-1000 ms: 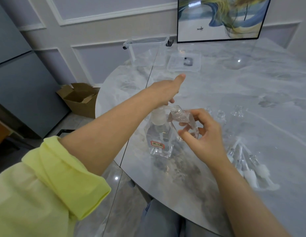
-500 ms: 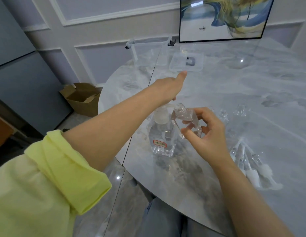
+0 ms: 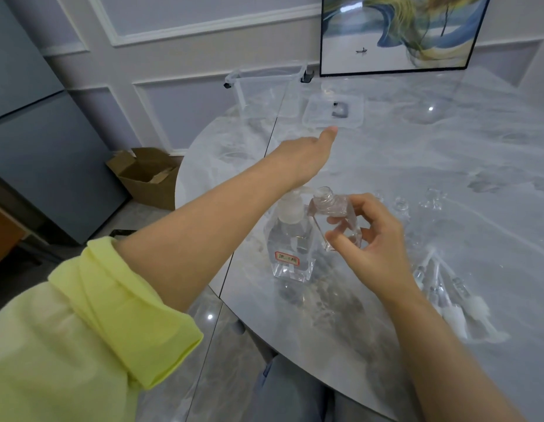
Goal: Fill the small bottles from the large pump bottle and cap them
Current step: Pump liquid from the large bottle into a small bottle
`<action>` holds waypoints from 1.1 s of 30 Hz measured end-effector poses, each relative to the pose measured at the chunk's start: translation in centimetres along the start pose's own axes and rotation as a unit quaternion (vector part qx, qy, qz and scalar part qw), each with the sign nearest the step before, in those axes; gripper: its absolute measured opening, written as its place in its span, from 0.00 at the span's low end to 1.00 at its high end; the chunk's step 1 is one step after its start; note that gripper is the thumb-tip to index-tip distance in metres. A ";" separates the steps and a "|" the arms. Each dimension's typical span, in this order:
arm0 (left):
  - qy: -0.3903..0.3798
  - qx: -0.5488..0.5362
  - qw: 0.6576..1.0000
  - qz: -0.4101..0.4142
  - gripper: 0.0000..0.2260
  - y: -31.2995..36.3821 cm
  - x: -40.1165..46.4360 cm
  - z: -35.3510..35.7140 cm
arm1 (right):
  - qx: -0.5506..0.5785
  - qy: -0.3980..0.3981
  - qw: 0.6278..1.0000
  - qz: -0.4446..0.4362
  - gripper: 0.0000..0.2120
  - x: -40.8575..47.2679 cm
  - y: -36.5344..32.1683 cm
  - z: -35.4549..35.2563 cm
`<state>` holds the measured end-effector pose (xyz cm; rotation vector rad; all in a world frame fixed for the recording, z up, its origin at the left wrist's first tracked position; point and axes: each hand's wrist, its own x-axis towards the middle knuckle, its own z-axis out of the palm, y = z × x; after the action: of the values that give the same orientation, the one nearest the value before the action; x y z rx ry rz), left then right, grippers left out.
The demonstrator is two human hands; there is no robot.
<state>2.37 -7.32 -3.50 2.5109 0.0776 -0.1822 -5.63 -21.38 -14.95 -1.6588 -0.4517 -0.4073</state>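
You were filling: your right hand [image 3: 377,245] gripped a small bottle [image 3: 334,220] tilted at the pump bottle's [image 3: 290,242] spout, your left hand [image 3: 304,156] apparently pressing flat. Next, pump steadily.

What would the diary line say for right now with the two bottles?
left hand presses pump bottle top | right hand holds small bottle tilted, mouth at nozzle | small bottle uncapped | loose caps on table
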 end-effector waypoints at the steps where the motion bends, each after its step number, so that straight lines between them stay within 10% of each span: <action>1: -0.008 -0.004 1.000 -0.011 0.32 -0.2 0.1 0.0 | -0.004 -0.002 1.000 -0.003 0.15 0.0 0.0 0.0; 33: -0.026 -0.020 0.999 -0.006 0.32 -0.3 0.0 0.1 | -0.021 -0.006 1.000 -0.016 0.14 0.1 0.1 0.1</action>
<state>2.38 -7.12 -3.72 2.4649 0.0742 -0.2484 -5.49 -21.29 -14.99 -1.6975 -0.4822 -0.4341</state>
